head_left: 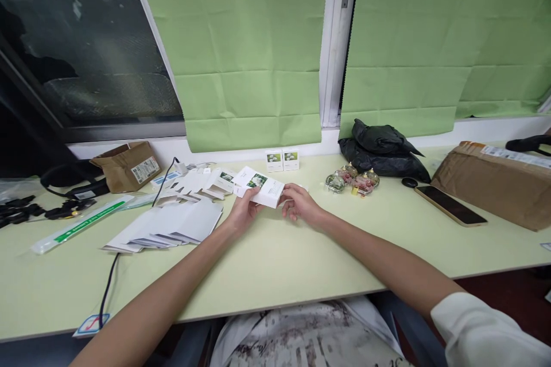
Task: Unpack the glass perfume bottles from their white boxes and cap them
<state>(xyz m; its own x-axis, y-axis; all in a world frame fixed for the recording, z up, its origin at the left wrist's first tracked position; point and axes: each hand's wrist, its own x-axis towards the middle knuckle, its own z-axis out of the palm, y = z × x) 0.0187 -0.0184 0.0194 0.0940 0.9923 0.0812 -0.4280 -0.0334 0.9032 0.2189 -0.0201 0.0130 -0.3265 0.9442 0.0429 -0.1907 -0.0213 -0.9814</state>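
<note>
A small white carton (pixel 263 188) with a flower picture on its top is held between both my hands above the pale green table (pixel 275 264). My left hand (pixel 243 210) grips its left end, fingers curled round it. My right hand (pixel 298 202) pinches its right end. Flat unfolded cartons (pixel 202 183) of the same kind lie just left of the held one, and a fanned stack of white sheets (pixel 166 228) lies nearer to me on the left. Two finished small boxes (pixel 282 159) stand upright against the wall behind my hands.
Round glass ornaments (pixel 353 179) sit right of my hands, before a black bag (pixel 381 152). A phone (pixel 450 205) and a brown parcel (pixel 495 180) lie far right. A brown box (pixel 129 165), black cables (pixel 26 209) and a long white-green packet (pixel 80 223) occupy the left.
</note>
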